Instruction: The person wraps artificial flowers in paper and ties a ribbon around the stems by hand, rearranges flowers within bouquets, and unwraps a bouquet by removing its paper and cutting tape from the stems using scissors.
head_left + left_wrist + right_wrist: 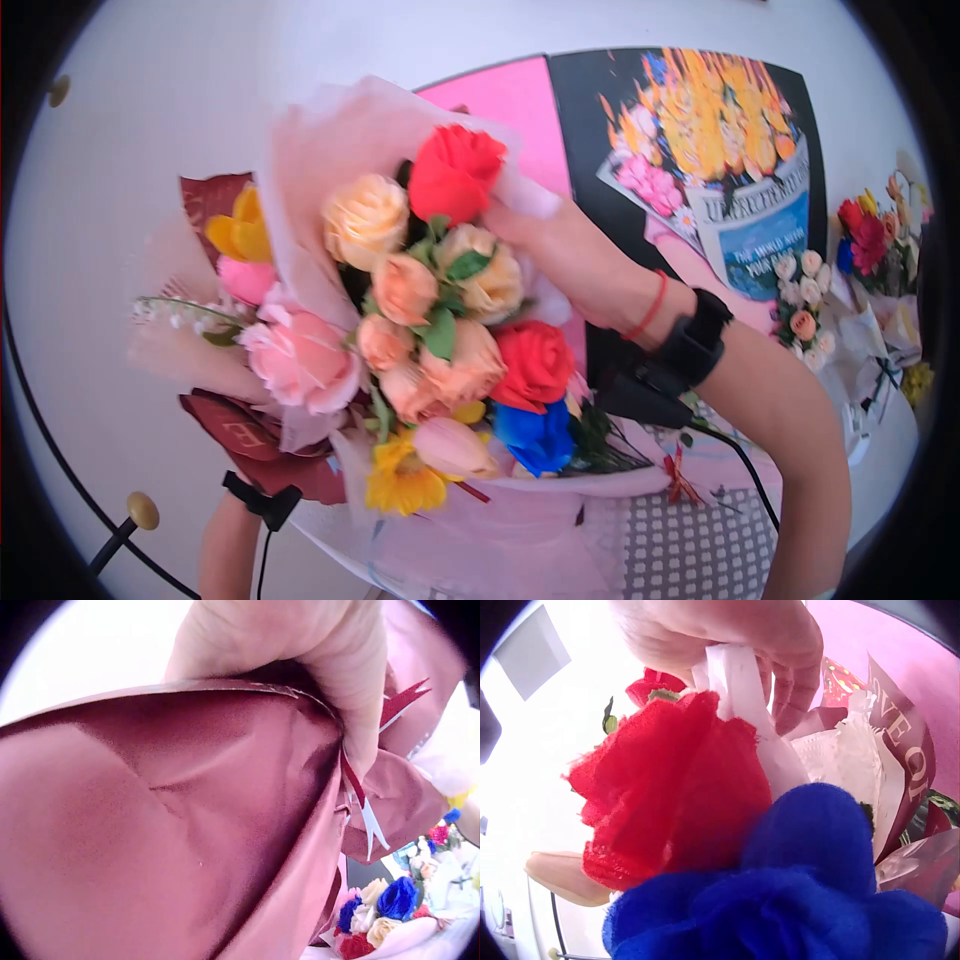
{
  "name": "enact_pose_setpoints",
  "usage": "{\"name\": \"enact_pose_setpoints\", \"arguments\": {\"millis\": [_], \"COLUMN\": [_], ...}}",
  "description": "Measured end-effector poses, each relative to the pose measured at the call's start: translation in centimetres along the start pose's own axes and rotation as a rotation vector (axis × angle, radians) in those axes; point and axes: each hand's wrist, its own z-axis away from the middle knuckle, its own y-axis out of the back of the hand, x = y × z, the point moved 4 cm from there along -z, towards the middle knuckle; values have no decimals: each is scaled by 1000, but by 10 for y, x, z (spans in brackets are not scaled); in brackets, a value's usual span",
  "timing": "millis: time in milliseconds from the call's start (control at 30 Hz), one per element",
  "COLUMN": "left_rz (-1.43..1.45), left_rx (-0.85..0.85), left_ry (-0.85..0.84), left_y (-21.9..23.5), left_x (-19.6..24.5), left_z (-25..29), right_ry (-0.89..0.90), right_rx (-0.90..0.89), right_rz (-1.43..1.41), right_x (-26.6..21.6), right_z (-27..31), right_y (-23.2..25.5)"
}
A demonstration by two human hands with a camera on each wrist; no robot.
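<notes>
A bouquet of peach, cream, red, blue, yellow and pink flowers point(435, 290) fills the middle of the head view, wrapped in pale pink paper point(320, 160). At its upper right edge the right hand point(540, 235) grips the wrapping behind a red rose point(455, 175). From the right wrist, that hand point(727, 637) pinches folded white paper point(739, 682) beside a red rose point(675, 787) and a blue one point(780, 907). In the left wrist view the left hand point(300, 652) grips dark red wrapping point(187, 810) near a ribbon point(364, 802); the head view shows mainly its forearm point(230, 545).
Behind the bouquet stands a black and pink board point(600, 110) with a printed flower picture. Other bouquets point(870, 230) are at the far right. A grey patterned cloth point(690, 550) lies at the front, and loose greenery point(610, 445) is beside the blue flower.
</notes>
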Motion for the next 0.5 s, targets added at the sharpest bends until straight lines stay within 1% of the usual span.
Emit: {"name": "enact_pose_setpoints", "arguments": {"millis": [67, 100, 167, 200, 267, 300, 333, 400, 467, 500], "left_rz": [27, 37, 51, 56, 56, 54, 51, 48, 52, 55], "left_rx": [-54, -74, -110, -117, -107, -88, -65, -10, 32, 46], "left_ry": [-25, -40, -62, -69, -72, -70, -67, -64, -62, -63], "left_y": [-25, -35, -47, -50, -45, -39, -31, -15, -5, -2], "left_x": [4, 6, 8, 9, 8, 6, 4, 0, -4, -5], "left_z": [-6, -9, -17, -19, -18, -17, -15, -12, -11, -10], "right_ry": [37, 22, -11, -16, -9, 36, 5, 113, 12, -20], "right_rx": [86, 107, 216, 227, 455, 427, 541, 448, 588, 622], "right_rz": [150, 160, 80, 82, -31, 111, -19, 134, -189, -235], "right_x": [-7, -6, -6, -7, -11, -9, -7, 9, -9, -11], "right_z": [1, 0, -4, -4, -6, -10, -13, -30, -17, -16], "right_y": [3, 4, 11, 11, 17, 29, 33, 64, 53, 57]}}
